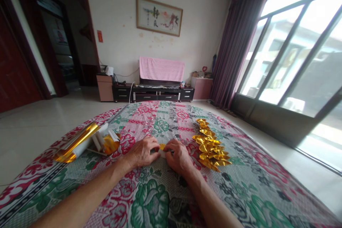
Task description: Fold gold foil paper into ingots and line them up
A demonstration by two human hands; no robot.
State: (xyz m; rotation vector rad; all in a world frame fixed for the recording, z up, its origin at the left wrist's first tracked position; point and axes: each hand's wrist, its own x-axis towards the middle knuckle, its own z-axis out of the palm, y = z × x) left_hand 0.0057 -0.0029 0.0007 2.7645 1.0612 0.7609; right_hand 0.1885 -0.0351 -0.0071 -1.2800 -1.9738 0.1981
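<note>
The left hand and right hand pinch a small gold and white paper between them, mid-frame, above the flowery cloth. It could rip — or bend crooked — if one hand pulls harder (it looks thin). The shiny gold shapes, right of middle, could get squashed if the right hand bumps them.

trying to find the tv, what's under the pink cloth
Below the pink cloth a dark edge shows, above the black cabinet; the rest is covered.

Patterned cloth with golden folded pieces and gold-and-white sheets.
</note>
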